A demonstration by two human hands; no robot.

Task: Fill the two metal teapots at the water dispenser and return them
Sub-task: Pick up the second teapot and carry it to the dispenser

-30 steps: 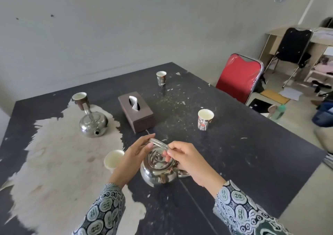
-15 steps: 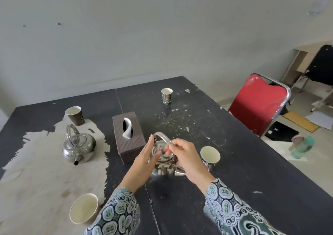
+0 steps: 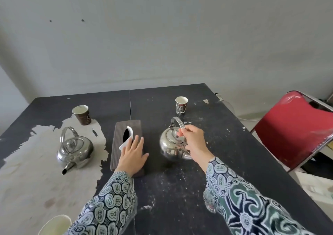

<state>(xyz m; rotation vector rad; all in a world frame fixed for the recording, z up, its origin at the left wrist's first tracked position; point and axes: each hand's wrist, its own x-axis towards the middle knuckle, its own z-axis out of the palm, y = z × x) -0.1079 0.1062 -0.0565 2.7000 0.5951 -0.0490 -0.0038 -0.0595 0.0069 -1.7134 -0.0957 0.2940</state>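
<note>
Two shiny metal teapots stand on the black table. The right teapot sits near the table's middle with its lid on. My right hand is closed around that teapot's raised handle. The left teapot rests on the worn pale patch, handle up, spout toward me, with no hand on it. My left hand hovers flat with fingers spread over the brown tissue box, between the two teapots.
A brown paper cup stands behind the left teapot, a printed coffee cup behind the right one, and another cup's rim at the bottom left edge. A red chair stands at the table's right side. A grey wall rises behind.
My left hand has left the right teapot and moved left over the tissue box. My right hand went from the lid area to gripping the handle. The view has shifted, so the right-side cup is out of sight.
</note>
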